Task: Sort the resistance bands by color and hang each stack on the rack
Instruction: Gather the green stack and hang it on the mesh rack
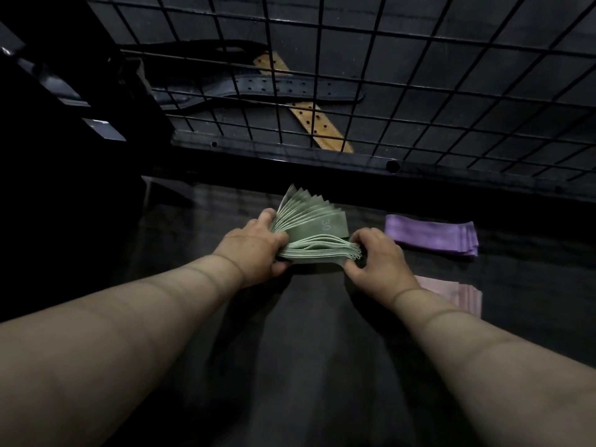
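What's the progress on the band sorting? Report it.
Done: purple stack and pink stack lie sorted on the dark surface. In hand: both hands, left and right, grip the green bands. Left: nothing hangs on the wire rack yet.

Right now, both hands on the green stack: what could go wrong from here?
1. The green bands are fanned out at the far end, pinched only at the near folds by the left hand and right hand. A looser grip could likely spill the fan.
2. The purple stack lies just beside the right hand; a sideways move might knock it askew.
3. The pink stack sits partly under the right wrist and could be dragged.
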Demonstrator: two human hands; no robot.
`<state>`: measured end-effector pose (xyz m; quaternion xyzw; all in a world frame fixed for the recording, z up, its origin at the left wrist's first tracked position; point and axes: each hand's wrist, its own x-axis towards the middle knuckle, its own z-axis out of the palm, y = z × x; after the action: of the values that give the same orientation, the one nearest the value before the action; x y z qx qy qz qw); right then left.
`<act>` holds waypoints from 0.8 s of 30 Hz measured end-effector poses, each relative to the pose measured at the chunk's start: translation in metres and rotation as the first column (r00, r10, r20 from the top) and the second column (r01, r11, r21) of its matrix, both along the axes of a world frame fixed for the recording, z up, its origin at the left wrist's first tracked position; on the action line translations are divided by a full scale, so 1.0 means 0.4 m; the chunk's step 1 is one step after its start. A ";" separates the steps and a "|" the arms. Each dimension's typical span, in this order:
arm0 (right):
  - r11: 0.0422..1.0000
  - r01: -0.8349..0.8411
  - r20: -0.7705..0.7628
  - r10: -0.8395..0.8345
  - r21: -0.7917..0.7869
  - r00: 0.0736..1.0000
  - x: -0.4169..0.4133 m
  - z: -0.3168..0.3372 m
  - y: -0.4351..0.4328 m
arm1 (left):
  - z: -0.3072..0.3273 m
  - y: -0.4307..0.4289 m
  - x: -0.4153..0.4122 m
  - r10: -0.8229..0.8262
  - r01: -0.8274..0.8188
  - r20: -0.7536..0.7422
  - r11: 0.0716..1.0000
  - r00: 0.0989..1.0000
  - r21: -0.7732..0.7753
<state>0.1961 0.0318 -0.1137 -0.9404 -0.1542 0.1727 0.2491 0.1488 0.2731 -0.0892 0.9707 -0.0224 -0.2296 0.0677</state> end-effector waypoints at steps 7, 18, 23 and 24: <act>0.981 -0.041 0.035 0.049 -0.187 0.998 0.003 0.005 0.036 | -0.013 0.027 -0.017 0.006 -0.003 0.048 0.999 0.999 -0.048; 0.890 -0.326 0.084 0.369 -0.319 0.926 -0.001 0.070 0.101 | 0.007 -0.007 -0.002 -0.263 0.260 0.151 0.965 0.953 0.041; 0.802 -0.535 0.020 0.559 -0.264 0.829 0.019 0.113 0.158 | 0.043 -0.016 0.021 -0.307 0.304 0.127 0.952 0.943 0.043; 0.803 -0.530 0.009 0.553 -0.273 0.833 0.028 0.121 0.162 | 0.051 -0.016 0.027 -0.304 0.302 0.112 0.953 0.946 0.041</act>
<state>0.2074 0.0967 -0.0654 -0.8881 -0.4030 0.2137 0.0573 0.1595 0.2668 -0.0688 0.9682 -0.1725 -0.1800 0.0189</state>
